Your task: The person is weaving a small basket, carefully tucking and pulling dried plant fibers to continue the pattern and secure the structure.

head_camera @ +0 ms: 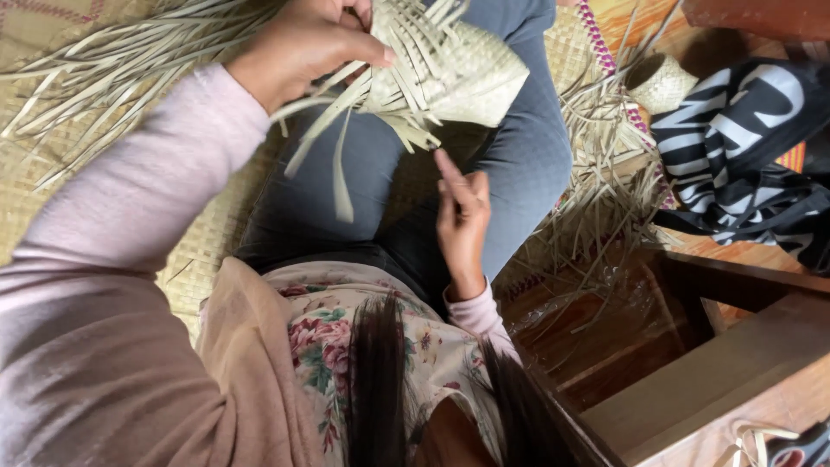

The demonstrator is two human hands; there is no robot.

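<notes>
My left hand [303, 43] grips a half-woven basket of pale palm strips [458, 65] at its open side, thumb pressed on the weave. Loose strip ends [346, 147] hang from it over my lap. My right hand [461, 220] is raised just below the basket, fingers together and pointing up at the dangling strips, its fingertips touching or almost touching one strip end. I sit cross-legged in blue-grey trousers on a woven mat [207, 242].
A pile of loose palm strips [95, 78] lies at upper left, another heap [605, 182] at my right knee. A small finished woven basket [661, 82] and a black-and-white bag [743, 147] are at right. A wooden furniture frame [718, 363] stands at lower right.
</notes>
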